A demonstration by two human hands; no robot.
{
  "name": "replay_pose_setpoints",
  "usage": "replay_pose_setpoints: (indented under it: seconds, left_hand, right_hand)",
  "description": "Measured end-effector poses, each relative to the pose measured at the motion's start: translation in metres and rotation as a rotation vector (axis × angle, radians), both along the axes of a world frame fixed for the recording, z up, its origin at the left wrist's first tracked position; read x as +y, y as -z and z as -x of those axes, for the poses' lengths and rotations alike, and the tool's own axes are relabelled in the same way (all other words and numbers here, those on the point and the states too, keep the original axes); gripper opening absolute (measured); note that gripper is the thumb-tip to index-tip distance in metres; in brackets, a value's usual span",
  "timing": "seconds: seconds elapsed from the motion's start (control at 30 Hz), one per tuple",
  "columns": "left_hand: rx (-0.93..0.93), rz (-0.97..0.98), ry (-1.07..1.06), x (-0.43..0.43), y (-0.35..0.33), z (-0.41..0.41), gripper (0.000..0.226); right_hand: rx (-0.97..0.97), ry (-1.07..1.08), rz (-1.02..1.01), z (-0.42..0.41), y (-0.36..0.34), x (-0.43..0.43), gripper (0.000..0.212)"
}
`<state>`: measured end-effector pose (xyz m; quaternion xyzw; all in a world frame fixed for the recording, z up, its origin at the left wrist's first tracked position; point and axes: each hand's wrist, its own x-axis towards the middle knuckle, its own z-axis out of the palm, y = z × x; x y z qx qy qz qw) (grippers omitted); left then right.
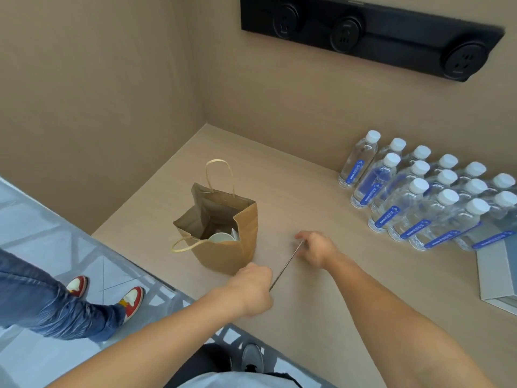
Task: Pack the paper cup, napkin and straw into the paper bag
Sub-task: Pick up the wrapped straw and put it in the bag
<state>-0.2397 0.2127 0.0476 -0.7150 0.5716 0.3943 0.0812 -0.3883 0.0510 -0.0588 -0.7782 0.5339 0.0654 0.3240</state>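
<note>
A brown paper bag (223, 256) with twisted handles stands open on the tan counter. Inside it I see the white paper cup (220, 237) and a pale corner of the napkin (234, 233) beside it. A thin wrapped straw (286, 265) stretches between my two hands, just right of the bag. My left hand (251, 287) is closed around the straw's near end. My right hand (316, 247) pinches its far end with the fingertips. Both hands hover low over the counter.
Several water bottles (414, 197) with white caps stand in rows at the right. A grey box (500, 275) lies at the right edge. A black socket strip (363, 32) is on the back wall. Another person's legs and red shoes (131, 301) stand left of the counter edge.
</note>
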Motion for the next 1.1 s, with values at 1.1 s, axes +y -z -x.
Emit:
replay_pose_setpoints:
  seconds: [1.1]
  left_hand:
    - [-0.129,0.532,-0.390,-0.036,-0.109,-0.116,0.009]
  right_hand:
    - [0.247,0.157,0.279,-0.022,0.057,0.084,0.075]
